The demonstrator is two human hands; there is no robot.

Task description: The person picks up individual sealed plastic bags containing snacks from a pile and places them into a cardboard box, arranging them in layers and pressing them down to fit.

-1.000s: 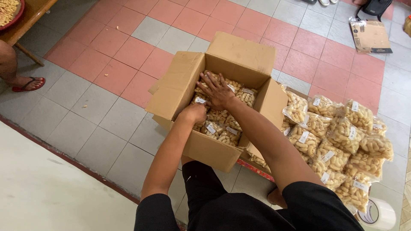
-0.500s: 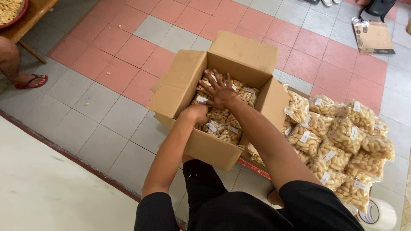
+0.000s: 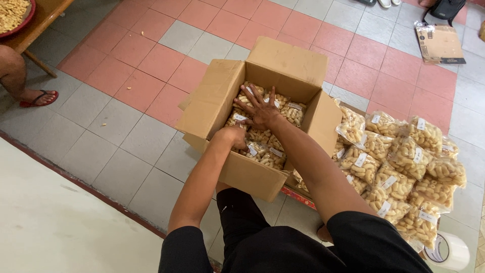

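Note:
An open brown cardboard box (image 3: 217, 106) stands on the tiled floor, partly filled with clear bags of pale snack pieces (image 3: 275, 154). Both of my hands are inside it. My right hand (image 3: 262, 108) lies flat with fingers spread, pressing on the bags toward the far side. My left hand (image 3: 233, 135) is curled down among the bags at the near left; I cannot tell what its fingers grip.
A pile of several more snack bags (image 3: 399, 156) lies right of the box. A tape roll (image 3: 449, 251) sits at lower right. A flat carton (image 3: 439, 44) lies far right. Another person's sandalled foot (image 3: 35, 96) and a wooden table (image 3: 38, 25) are at upper left.
My right hand has spread its fingers and pressed flatter onto the bags. My left hand stays at the near left of the box.

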